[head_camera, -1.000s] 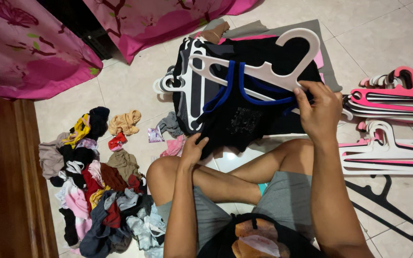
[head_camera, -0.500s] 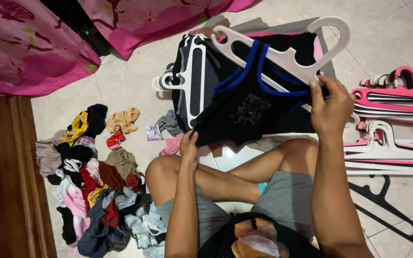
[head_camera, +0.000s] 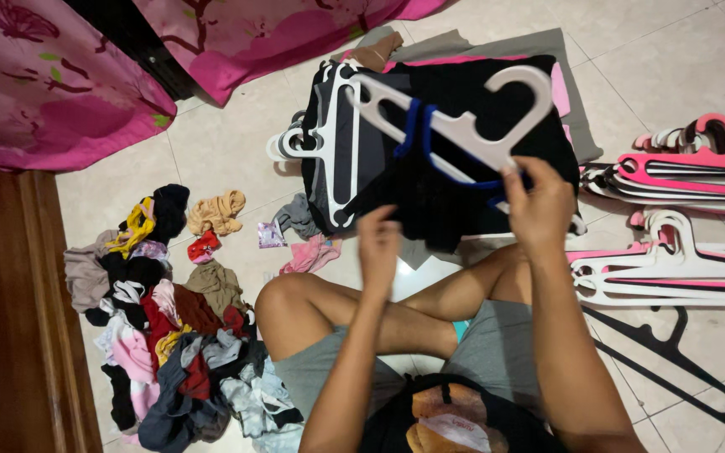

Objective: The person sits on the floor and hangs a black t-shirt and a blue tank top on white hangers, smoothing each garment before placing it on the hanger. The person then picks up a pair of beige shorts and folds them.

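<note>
A black garment with blue trim [head_camera: 442,197] hangs on a white plastic hanger [head_camera: 463,126] that I hold above my crossed legs. My right hand [head_camera: 536,208] grips the hanger's right arm together with the cloth. My left hand [head_camera: 378,243] pinches the garment's lower left edge. Under it lies a stack of hung clothes [head_camera: 341,159] with another white hanger on top.
A heap of mixed small clothes [head_camera: 165,327] lies on the tiled floor at my left. Pink and white hangers [head_camera: 673,168] are piled at the right, with a black hanger [head_camera: 681,377] nearer me. A pink curtain [head_camera: 44,84] and a wooden frame [head_camera: 10,319] stand at the left.
My left hand has moved right and up along the garment's hem. The hanger has come lower and tilted, and the garment is bunched narrower under it.
</note>
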